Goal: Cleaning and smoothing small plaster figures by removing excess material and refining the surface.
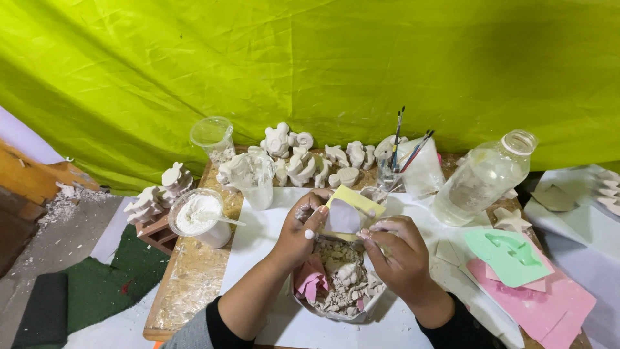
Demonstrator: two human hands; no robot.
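Yellow mould (352, 210) pinched between left hand (302, 234) and right hand (399, 253), both seemingly gripping, above bowl of plaster rubble (336, 309)

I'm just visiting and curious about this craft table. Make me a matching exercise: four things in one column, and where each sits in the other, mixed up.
Things:
1. yellow mould
2. clear bottle
3. cup of white powder
4. green mould

Places:
A. on pink sheets at the right
B. left of the left hand, spoon in it
C. held over the bowl of plaster scraps by both hands
D. lying tilted behind the right hand

Pairs: 1-C, 2-D, 3-B, 4-A
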